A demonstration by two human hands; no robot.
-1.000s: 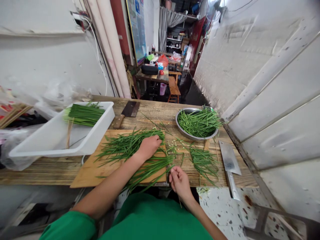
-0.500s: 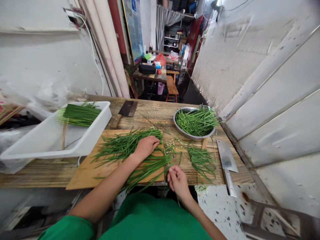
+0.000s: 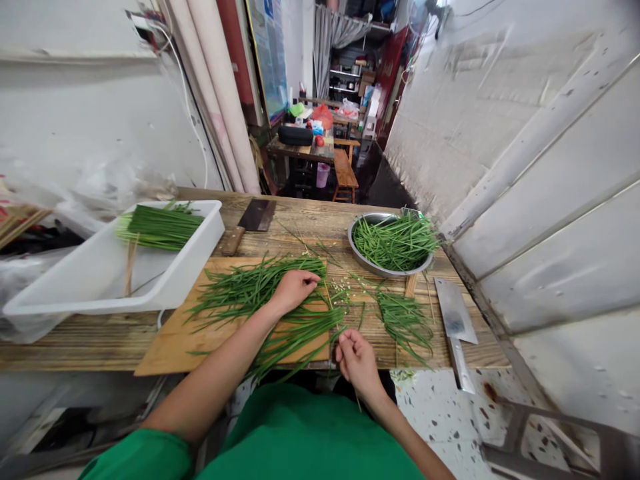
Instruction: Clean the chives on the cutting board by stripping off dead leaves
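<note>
My left hand (image 3: 296,291) rests on a spread bunch of green garlic chives (image 3: 240,287) on a wooden board (image 3: 170,343). Its fingers are curled with the tips pressed together near the bunch's right end; what they pinch is hidden. A smaller chive bunch (image 3: 305,333) lies below it, hanging past the board's front edge. My right hand (image 3: 357,360) is closed just off the board's right side, beside that bunch's cut ends. A thin pale stick (image 3: 358,401) pokes out below its palm, and a green strand is by its fingertips.
A metal bowl (image 3: 353,252) heaped with chives stands at the back right, with a loose chive pile (image 3: 403,320) before it. One cleaver (image 3: 456,317) overhangs the front edge; another cleaver (image 3: 256,217) lies behind the board. A white tray (image 3: 193,263) holds bundled chives at left.
Both hands stay almost where they were, with the same closed fingers. The whole view has shifted very slightly; the chives look unmoved.
</note>
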